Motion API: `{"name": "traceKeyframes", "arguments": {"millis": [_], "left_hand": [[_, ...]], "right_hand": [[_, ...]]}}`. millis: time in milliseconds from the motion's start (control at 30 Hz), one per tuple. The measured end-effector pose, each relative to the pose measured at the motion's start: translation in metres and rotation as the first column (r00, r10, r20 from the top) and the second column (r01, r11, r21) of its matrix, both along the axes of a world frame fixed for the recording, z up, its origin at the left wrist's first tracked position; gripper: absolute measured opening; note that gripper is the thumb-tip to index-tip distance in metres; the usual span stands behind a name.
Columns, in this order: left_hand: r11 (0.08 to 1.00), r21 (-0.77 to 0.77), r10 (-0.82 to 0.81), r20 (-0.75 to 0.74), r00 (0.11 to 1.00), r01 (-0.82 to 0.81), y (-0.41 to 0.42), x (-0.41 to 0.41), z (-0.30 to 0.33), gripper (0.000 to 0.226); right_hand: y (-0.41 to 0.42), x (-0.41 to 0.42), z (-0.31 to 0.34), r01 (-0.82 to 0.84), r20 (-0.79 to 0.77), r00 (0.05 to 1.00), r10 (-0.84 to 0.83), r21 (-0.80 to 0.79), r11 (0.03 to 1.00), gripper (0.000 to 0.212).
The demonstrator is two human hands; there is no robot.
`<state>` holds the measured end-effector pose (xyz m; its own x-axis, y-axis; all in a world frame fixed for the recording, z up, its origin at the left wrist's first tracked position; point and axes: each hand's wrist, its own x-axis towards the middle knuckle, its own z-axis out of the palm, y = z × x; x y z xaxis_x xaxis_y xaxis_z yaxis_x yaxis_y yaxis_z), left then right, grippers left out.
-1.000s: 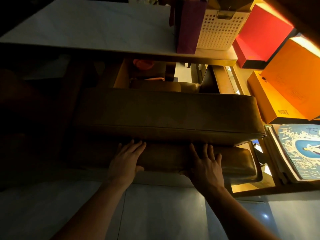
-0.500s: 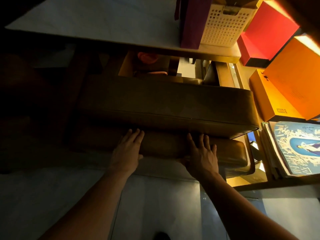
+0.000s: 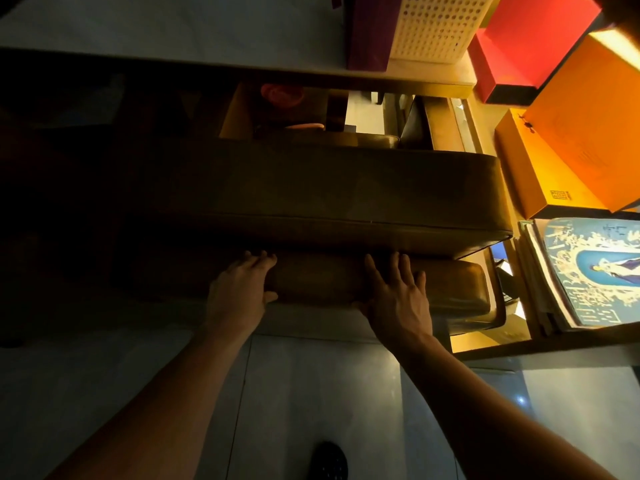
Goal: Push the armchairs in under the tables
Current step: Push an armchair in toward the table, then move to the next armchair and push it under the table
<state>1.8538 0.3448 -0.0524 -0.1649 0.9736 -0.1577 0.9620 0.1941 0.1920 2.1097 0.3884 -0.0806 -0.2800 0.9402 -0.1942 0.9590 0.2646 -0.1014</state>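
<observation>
Both hands, left hand [image 3: 239, 292] and right hand [image 3: 398, 299], press open-palmed against the armchair [image 3: 311, 199] back. Seat front sits under the table [image 3: 166, 29]; the back remains outside.

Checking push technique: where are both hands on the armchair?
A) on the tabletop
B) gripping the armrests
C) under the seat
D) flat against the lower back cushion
D: the left hand and right hand press with straight fingers on the armchair's lower back cushion.
</observation>
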Motion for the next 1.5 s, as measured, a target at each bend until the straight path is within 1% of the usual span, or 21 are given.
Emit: {"name": "traceKeyframes", "arguments": {"millis": [167,333,400,467,567,733,867,1067,1167,1267,1400,1500], "left_hand": [[1.0,-0.012,-0.014,0.021,1.0,0.014,-0.002,-0.003,0.001,0.073],[0.99,-0.126,-0.059,0.069,0.996,0.067,-0.008,-0.005,0.002,0.09],[0.984,-0.155,-0.079,0.086,0.993,0.092,-0.01,-0.01,0.008,0.09],[0.983,-0.152,-0.09,0.08,0.993,0.102,-0.014,-0.014,0.015,0.086],[0.987,-0.122,-0.091,0.094,0.991,0.103,-0.03,-0.03,0.028,0.087],[0.99,-0.092,-0.094,0.115,0.989,0.105,-0.064,-0.082,0.057,0.089],[0.995,-0.062,-0.069,0.14,0.988,0.078,-0.099,-0.143,0.082,0.091],[0.998,0.001,-0.055,0.129,0.99,0.056,-0.162,-0.259,0.122,0.094],[0.999,0.039,-0.011,0.13,0.991,0.006,-0.193,-0.319,0.138,0.092],[0.996,0.075,0.034,0.121,0.992,-0.043,-0.22,-0.372,0.147,0.091],[0.991,0.057,0.116,0.138,0.984,-0.125,-0.248,-0.431,0.143,0.092],[0.981,0.056,0.177,0.132,0.975,-0.186,-0.265,-0.476,0.133,0.092]], "right_hand": [[0.0,-0.002,0.002,0.003,0.031,1.0,-0.002,-0.021,1.0,0.093],[0.001,-0.005,0.013,0.017,0.042,0.999,-0.013,-0.096,0.995,0.095],[0.002,-0.008,0.023,0.04,0.033,0.999,-0.036,-0.137,0.99,0.093],[-0.001,-0.014,0.033,0.05,0.003,0.999,-0.05,-0.146,0.988,0.088],[-0.023,-0.031,0.049,0.023,-0.032,0.999,-0.027,-0.141,0.99,0.086],[-0.063,-0.075,0.077,0.013,-0.065,0.997,-0.028,-0.226,0.974,0.089],[-0.098,-0.137,0.105,-0.009,-0.073,0.997,-0.007,-0.219,0.976,0.09],[-0.149,-0.265,0.149,-0.072,-0.101,0.994,0.052,-0.2,0.977,0.09],[-0.169,-0.33,0.163,-0.111,-0.138,0.987,0.084,-0.195,0.975,0.091],[-0.187,-0.389,0.168,-0.167,-0.153,0.978,0.142,-0.166,0.972,0.09],[-0.198,-0.459,0.16,-0.21,-0.149,0.972,0.185,-0.179,0.961,0.088],[-0.199,-0.509,0.151,-0.272,-0.146,0.958,0.247,-0.192,0.943,0.088]]}}
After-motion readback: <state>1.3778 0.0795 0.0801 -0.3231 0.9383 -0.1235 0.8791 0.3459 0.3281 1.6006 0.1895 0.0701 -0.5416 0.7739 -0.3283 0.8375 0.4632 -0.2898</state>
